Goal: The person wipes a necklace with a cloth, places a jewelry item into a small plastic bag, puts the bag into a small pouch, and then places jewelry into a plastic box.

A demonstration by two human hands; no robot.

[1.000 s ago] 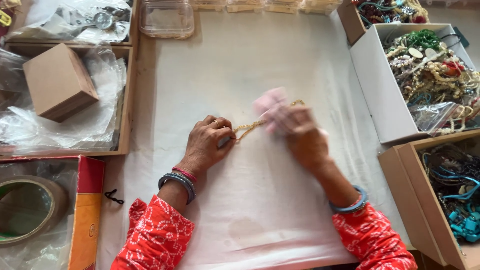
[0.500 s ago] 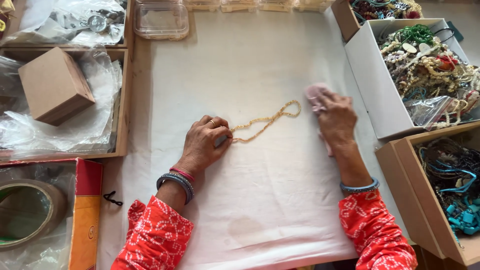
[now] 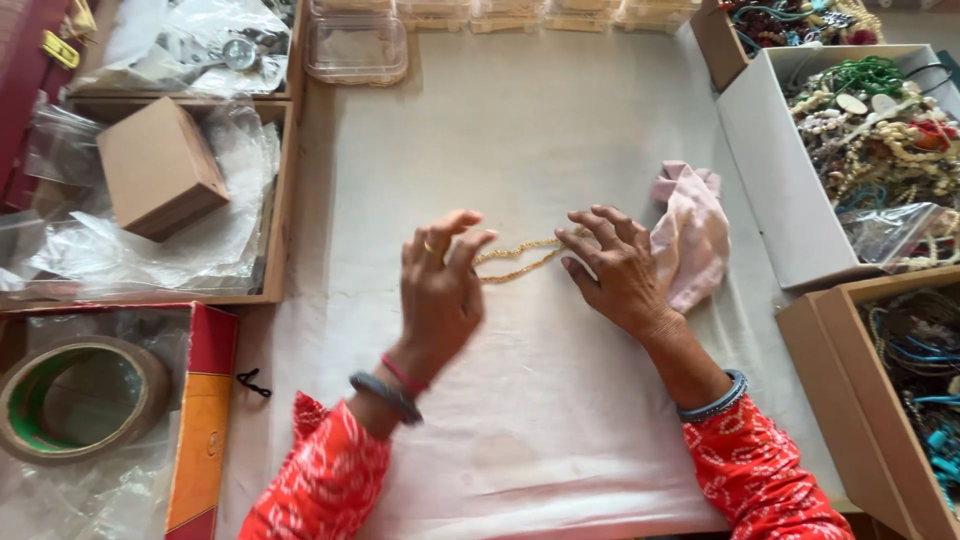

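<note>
Boxes, trays and packing stuff around the cloth-covered bench (image 3: 560, 120)

Left of the fingers, a wooden tray (image 3: 283, 200) holds a small brown cardboard box (image 3: 160, 168) on clear plastic bags (image 3: 235, 235). Nearer and further left lies a roll of tape (image 3: 80, 398) beside a red and orange box (image 3: 205, 400). Beyond the fingers stand clear plastic containers (image 3: 356, 46). Right of the fingers, a white box (image 3: 775, 180) is full of mixed bead jewellery (image 3: 880, 130); a brown box (image 3: 850, 400) holds blue strands.

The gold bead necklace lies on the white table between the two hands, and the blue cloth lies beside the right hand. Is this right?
Not quite: the head view shows the cloth is pink, not blue. The gold bead necklace does lie on the white table between the left hand and right hand.
</note>
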